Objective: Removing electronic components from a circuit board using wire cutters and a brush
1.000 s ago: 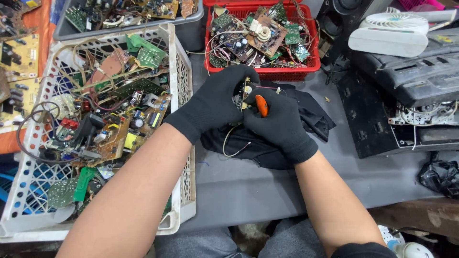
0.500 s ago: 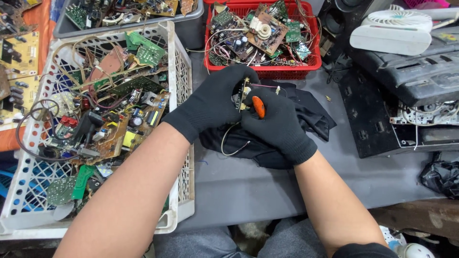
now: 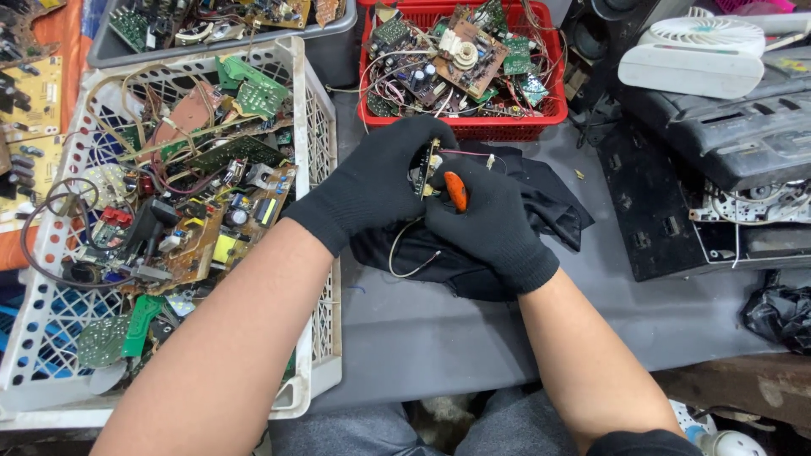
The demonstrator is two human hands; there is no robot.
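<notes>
Head cam, white crate (image 3: 325, 152) w/ circuit boards (image 3: 203, 169)

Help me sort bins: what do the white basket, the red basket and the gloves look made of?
White basket: probably rigid moulded plastic, matte, lattice walls. Red basket: likewise plastic, slightly glossy, slotted sides. Gloves on left hand and right hand: black knitted fabric, fine weave visible.

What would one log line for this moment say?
left hand: holds small circuit board | right hand: grips orange-handled tool at board | under: black cloth | left: white basket
</notes>
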